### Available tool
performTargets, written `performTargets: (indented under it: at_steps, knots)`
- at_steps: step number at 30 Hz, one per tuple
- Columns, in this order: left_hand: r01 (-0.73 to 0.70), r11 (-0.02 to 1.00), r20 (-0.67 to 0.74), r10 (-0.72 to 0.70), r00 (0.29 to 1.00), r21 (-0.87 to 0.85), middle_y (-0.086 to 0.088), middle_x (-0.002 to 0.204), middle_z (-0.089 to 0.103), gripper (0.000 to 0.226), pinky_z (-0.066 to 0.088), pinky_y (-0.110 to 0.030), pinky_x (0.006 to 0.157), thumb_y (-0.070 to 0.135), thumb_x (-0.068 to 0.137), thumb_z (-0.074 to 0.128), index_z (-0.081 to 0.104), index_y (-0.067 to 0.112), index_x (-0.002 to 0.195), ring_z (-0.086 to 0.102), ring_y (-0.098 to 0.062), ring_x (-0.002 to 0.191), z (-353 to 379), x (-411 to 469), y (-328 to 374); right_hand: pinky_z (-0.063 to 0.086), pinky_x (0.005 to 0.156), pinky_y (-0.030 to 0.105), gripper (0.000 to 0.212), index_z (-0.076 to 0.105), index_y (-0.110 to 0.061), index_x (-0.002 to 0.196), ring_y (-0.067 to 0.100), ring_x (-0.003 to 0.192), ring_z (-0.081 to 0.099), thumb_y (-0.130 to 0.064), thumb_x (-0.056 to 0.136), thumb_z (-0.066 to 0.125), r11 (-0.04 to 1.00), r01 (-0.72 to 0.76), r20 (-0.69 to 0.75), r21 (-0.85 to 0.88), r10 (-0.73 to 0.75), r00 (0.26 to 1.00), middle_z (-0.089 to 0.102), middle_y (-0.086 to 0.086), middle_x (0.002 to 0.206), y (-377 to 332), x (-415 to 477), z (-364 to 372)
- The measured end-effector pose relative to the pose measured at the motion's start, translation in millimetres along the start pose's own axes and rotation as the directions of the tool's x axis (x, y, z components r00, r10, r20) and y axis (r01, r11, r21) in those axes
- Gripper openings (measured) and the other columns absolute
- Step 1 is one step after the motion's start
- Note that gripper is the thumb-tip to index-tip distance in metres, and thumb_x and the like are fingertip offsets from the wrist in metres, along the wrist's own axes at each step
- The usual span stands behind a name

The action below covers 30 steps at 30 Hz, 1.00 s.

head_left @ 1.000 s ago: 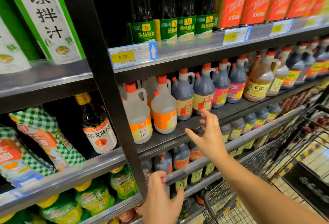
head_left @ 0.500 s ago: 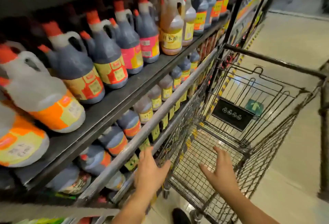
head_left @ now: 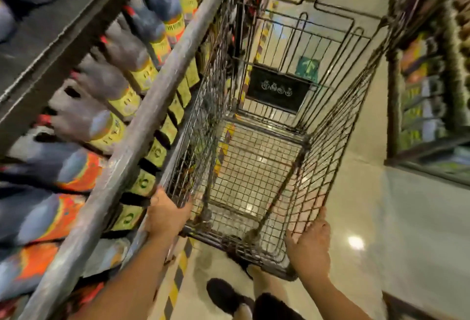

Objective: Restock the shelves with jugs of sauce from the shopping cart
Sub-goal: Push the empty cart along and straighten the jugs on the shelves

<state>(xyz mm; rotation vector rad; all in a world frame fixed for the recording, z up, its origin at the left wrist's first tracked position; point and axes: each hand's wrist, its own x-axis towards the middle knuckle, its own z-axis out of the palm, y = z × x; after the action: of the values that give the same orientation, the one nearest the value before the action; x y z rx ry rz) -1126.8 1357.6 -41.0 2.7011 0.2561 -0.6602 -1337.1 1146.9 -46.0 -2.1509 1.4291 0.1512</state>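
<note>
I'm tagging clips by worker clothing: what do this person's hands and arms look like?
The left hand and right hand are bare, with no gloves. The left forearm and right forearm are uncovered to the frame's edge; no sleeve shows. No watch, band or ring is visible, though the picture is blurred.

We are in a supermarket aisle. Beside us run metal shelves (head_left: pixel 142 126) packed with rows of labelled jugs (head_left: pixel 122 50), many of one kind side by side. A wire cart (head_left: pixel 338 146) stands on the glossy floor (head_left: pixel 419 230), and across the aisle we see another rack (head_left: pixel 419 96) of packaged goods. Yellow-black tape (head_left: pixel 178 276) edges the shelving.
</note>
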Motion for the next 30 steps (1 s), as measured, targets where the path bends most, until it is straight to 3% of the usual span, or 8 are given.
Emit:
performTargets:
  at_steps: [3,8,12,18,23,27,30]
  knots:
    - [0.019,0.999,0.022,-0.018,1.0,-0.039,-0.022,0.133,0.053,0.091,0.051,-0.049,0.087,0.052,0.078,0.073,0.032,0.005,0.144,0.056,-0.042,0.115,16.2,8.5,-0.2,0.046,0.098,0.044,0.106,-0.021,-0.018,0.151,0.03,0.136,0.032,-0.034,0.088,0.064,0.999,-0.027,-0.003,0.031,0.027,1.0,0.018,0.013,0.155,-3.5,-4.5,14.7]
    - [-0.001,0.999,-0.084,0.005,0.996,0.039,-0.017,0.112,0.062,0.073,0.055,-0.05,0.073,0.043,0.071,0.081,0.04,0.012,0.124,0.061,-0.04,0.099,29.9,8.3,-0.4,0.054,0.074,0.042,0.101,-0.014,-0.013,0.153,0.036,0.119,0.05,-0.034,0.09,0.062,1.0,-0.027,-0.075,-0.008,0.026,0.997,0.028,0.017,0.149,-6.0,0.6,24.0]
    - [-0.083,0.986,-0.114,0.1,0.988,0.146,-0.017,0.129,0.054,0.082,0.053,-0.052,0.074,0.04,0.076,0.076,0.031,0.01,0.137,0.054,-0.041,0.112,39.2,10.6,5.7,0.055,0.061,0.041,0.103,-0.015,-0.022,0.152,0.034,0.092,0.062,-0.032,0.087,0.064,0.999,-0.036,-0.105,-0.023,0.033,0.994,0.035,0.015,0.14,-0.4,16.5,24.8]
    - [-0.121,0.977,-0.132,0.145,0.981,0.177,-0.019,0.142,0.043,0.086,0.052,-0.05,0.072,0.042,0.078,0.072,0.024,0.008,0.141,0.045,-0.04,0.127,58.1,7.4,37.4,0.051,0.063,0.039,0.101,-0.014,-0.026,0.151,0.032,0.087,0.062,-0.032,0.087,0.063,0.998,-0.036,-0.144,-0.059,0.027,0.989,0.035,0.011,0.135,7.4,50.4,8.9]
    - [-0.133,0.979,-0.124,0.153,0.98,0.153,-0.019,0.15,0.035,0.091,0.048,-0.053,0.083,0.044,0.081,0.069,0.019,0.007,0.147,0.035,-0.039,0.137,71.1,8.1,74.9,0.056,0.068,0.045,0.101,-0.014,-0.03,0.151,0.031,0.092,0.062,-0.032,0.086,0.064,0.997,-0.012,-0.176,-0.078,-0.002,0.984,0.037,0.01,0.136,10.9,93.2,-8.0]
    - [-0.157,0.979,-0.129,0.173,0.976,0.127,-0.017,0.157,0.024,0.094,0.044,-0.054,0.095,0.047,0.084,0.065,0.011,0.009,0.151,0.026,-0.036,0.143,80.5,15.7,111.4,0.053,0.069,0.039,0.102,-0.013,-0.026,0.152,0.028,0.092,0.061,-0.031,0.087,0.064,0.995,-0.003,-0.199,-0.101,-0.017,0.98,0.036,0.01,0.138,11.1,135.2,-21.4]
    - [-0.174,0.977,-0.14,0.191,0.972,0.124,-0.018,0.158,0.023,0.097,0.044,-0.054,0.094,0.049,0.084,0.064,0.009,0.008,0.152,0.026,-0.036,0.143,87.6,25.7,140.2,0.051,0.067,0.034,0.102,-0.013,-0.025,0.153,0.024,0.087,0.06,-0.032,0.087,0.064,0.993,0.002,-0.215,-0.121,-0.029,0.976,0.038,0.009,0.136,8.4,168.4,-32.0]
